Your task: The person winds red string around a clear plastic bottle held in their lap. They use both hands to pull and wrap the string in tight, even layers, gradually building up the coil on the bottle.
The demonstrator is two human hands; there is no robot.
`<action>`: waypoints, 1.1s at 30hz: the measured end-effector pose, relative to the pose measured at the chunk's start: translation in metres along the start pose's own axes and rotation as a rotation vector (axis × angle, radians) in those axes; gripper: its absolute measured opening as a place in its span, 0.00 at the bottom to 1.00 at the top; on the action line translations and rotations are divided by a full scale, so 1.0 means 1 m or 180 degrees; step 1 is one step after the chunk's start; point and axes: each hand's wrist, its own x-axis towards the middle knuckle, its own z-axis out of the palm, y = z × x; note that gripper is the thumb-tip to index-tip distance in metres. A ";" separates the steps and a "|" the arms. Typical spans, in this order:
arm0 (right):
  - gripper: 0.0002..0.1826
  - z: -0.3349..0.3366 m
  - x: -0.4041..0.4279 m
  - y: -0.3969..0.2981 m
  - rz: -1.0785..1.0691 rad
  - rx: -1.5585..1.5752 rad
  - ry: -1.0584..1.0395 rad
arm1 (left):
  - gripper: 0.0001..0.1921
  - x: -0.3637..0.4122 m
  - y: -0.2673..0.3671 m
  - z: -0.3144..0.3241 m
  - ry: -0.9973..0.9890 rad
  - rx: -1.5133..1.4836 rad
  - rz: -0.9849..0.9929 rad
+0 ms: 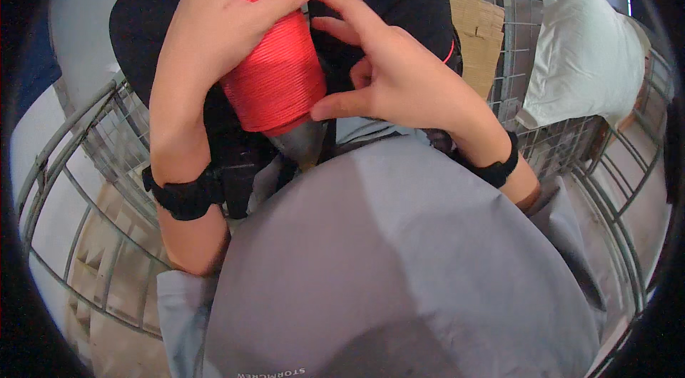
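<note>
A spool of red cord (pixel 281 76) lies tilted over my lap, its cord wound in close, even turns around a grey tapered core (pixel 299 142). My left hand (pixel 225 19) grips the far end of the spool, with the thumb across the red windings. At the spool's right side is my right hand (pixel 396 68), its fingers apart; the thumb tip is at the lower edge of the windings and the index fingertip meets or nearly meets my left thumb. A short piece of red cord (pixel 449 51) shows beside my right leg.
Metal wire-mesh panels and curved rails (pixel 75 153) stand on both sides. A piece of brown cardboard (pixel 478 41) leans against the mesh at the right. Beyond it, a white sack or cloth (pixel 588 51) hangs over the rail. My legs in black are beneath the spool.
</note>
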 end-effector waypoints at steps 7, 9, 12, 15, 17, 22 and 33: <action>0.39 0.010 -0.012 0.011 -0.0406 -0.0234 0.0519 | 0.14 0.003 -0.017 -0.002 -0.0176 -0.0475 0.0651; 0.24 0.012 -0.010 0.013 -0.0464 -0.0159 0.0231 | 0.13 -0.005 -0.015 0.000 -0.0139 -0.0530 0.0562; 0.16 0.009 -0.009 0.012 -0.0147 0.0064 -0.0136 | 0.15 -0.003 -0.019 0.010 -0.0060 -0.0811 0.0556; 0.14 0.007 -0.009 0.015 -0.0374 0.0023 -0.0196 | 0.11 -0.003 -0.021 0.008 -0.0161 -0.0917 0.0650; 0.12 0.003 -0.006 0.012 -0.0382 0.0018 -0.0267 | 0.12 0.001 -0.023 0.007 -0.0146 -0.1089 0.0831; 0.08 0.003 -0.008 0.016 -0.0491 0.0034 -0.0376 | 0.14 0.004 -0.024 0.009 -0.0223 -0.1242 0.0866; 0.11 -0.010 -0.012 0.012 -0.0379 -0.0118 -0.0398 | 0.15 0.008 -0.040 0.006 -0.0620 -0.1737 0.0718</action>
